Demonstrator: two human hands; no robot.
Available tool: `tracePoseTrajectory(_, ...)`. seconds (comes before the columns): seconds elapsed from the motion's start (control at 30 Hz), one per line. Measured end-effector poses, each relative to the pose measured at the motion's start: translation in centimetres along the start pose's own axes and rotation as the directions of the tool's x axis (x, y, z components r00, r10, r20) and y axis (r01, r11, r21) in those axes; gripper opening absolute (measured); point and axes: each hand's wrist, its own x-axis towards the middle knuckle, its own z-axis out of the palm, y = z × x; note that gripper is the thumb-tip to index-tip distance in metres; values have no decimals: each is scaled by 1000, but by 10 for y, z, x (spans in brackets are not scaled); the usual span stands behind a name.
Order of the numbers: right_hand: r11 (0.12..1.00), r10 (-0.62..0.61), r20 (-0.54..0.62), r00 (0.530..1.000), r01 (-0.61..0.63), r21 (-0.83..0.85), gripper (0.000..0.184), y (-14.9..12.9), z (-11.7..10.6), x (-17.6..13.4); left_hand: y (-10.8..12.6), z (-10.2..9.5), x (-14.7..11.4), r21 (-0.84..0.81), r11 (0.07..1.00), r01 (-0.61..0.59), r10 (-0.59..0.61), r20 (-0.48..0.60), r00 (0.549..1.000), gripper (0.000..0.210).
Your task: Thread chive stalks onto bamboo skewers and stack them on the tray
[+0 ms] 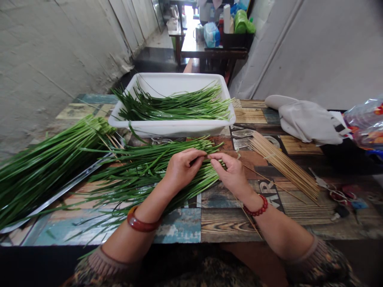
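My left hand (183,167) and my right hand (231,172) meet above the pale stem ends of a loose spread of garlic chives (140,169). Thumb and forefinger are pinched together on each hand, the tips almost touching. What lies between them is too small to make out. Past my hands, a white plastic tub (173,128) holds more chives (179,104). A thick pile of chives (50,163) rests on a metal tray (64,196) at the left. Right of my right hand lies a bundle of thin wooden skewers (283,165), with a few loose skewers (273,184) beside it.
A pale cloth cap (309,119) sits at the right back of the patterned wooden table (230,227). Keys (339,211) and scissors (341,195) lie near the right edge, below a clear plastic package (366,123). Another table (194,51) stands beyond, between two walls.
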Motion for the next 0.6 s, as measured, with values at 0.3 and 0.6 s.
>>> tracePoseTrajectory(0.3, 997, 57, -19, 998, -56, 44, 19, 5, 2, 0, 1, -1, 1, 4, 999, -32, 32, 34, 999, 17)
tracePoseTrajectory(0.6, 990, 77, 2, 997, -77, 117, 34, 6, 3, -1, -1, -1, 0, -4, 1000, -28, 29, 107, 994, 20)
